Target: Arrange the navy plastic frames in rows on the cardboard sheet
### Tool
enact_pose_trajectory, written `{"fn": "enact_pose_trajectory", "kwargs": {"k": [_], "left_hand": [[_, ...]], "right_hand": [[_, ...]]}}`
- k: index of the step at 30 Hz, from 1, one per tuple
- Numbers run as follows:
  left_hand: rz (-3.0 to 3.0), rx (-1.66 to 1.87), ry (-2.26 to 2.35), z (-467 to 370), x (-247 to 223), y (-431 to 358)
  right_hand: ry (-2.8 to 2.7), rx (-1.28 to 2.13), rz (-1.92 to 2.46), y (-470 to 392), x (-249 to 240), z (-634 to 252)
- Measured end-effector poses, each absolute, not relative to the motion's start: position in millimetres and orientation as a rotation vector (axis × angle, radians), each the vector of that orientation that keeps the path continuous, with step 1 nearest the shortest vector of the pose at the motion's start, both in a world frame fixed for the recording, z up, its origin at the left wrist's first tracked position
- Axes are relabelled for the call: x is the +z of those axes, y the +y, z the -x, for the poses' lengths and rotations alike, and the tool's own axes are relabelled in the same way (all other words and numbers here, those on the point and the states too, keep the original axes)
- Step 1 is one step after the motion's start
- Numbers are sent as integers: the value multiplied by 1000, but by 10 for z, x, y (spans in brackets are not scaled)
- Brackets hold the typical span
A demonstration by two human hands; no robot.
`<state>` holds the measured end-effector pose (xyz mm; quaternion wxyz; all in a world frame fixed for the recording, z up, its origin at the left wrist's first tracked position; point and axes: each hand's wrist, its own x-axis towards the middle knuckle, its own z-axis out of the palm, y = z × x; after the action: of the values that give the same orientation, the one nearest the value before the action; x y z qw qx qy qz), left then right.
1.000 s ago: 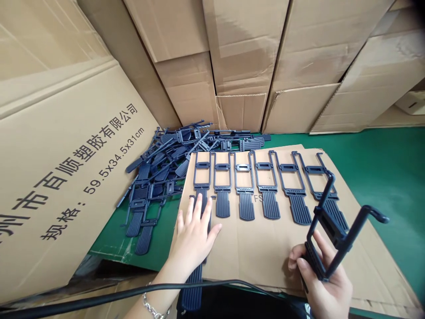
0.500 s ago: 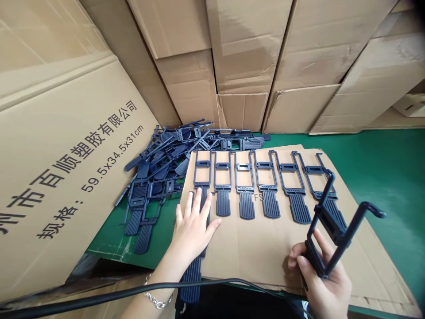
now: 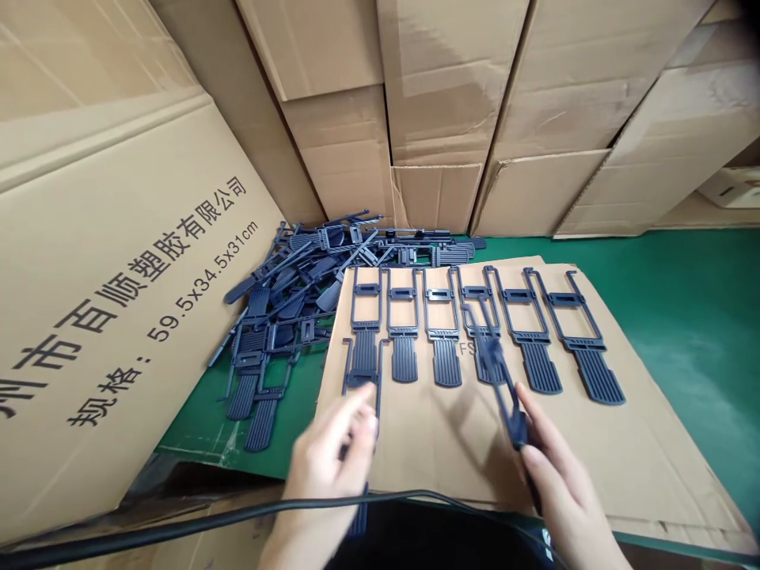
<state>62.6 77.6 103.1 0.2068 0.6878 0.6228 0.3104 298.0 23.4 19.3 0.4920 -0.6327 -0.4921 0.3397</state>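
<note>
In my right hand (image 3: 564, 483) is a dark blue plastic bracket (image 3: 504, 396), pinched at its lower end between thumb and fingers. It is tilted up and blurred, its open-ended frame pointing away from me over the cardboard sheet (image 3: 433, 451). My left hand (image 3: 332, 451), slightly blurred, has its fingers curled together over another bracket (image 3: 362, 372) lying at the sheet's left side. Whether the fingers grip that bracket is hidden. Beyond both hands, several like brackets (image 3: 445, 360) lie in a row, ribbed ends toward me.
A heap of the same brackets (image 3: 297, 277) lies on the green tabletop (image 3: 682, 317) at the left. Cardboard boxes (image 3: 433, 87) stand along the back, and a printed carton panel (image 3: 148, 277) leans at the left. A black cable (image 3: 267, 507) crosses in front of me.
My right hand has moved left with its bracket, which now points away over the row. My left hand has gone from lying flat with spread fingers to curled, drawn slightly toward me.
</note>
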Motion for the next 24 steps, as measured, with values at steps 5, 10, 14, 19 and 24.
{"fn": "enact_pose_trajectory", "kwargs": {"k": [5,10,14,19,24], "left_hand": [[-1721,632,1411,-1013,885,543],[-1619,615,1407,-1065,790,566],[-1474,534,1358,-902,733,589],[-1230,443,1278,-806,673,531],[-1246,374,1325,-812,723,517]], "right_hand": [[-1478,716,1565,278,291,-2561],[-1598,616,1463,141,356,-2332],[-1573,785,1439,138,405,-2434],[-1314,1116,1397,360,416,-2532],[-1261,1181,1451,482,371,-2479]]}}
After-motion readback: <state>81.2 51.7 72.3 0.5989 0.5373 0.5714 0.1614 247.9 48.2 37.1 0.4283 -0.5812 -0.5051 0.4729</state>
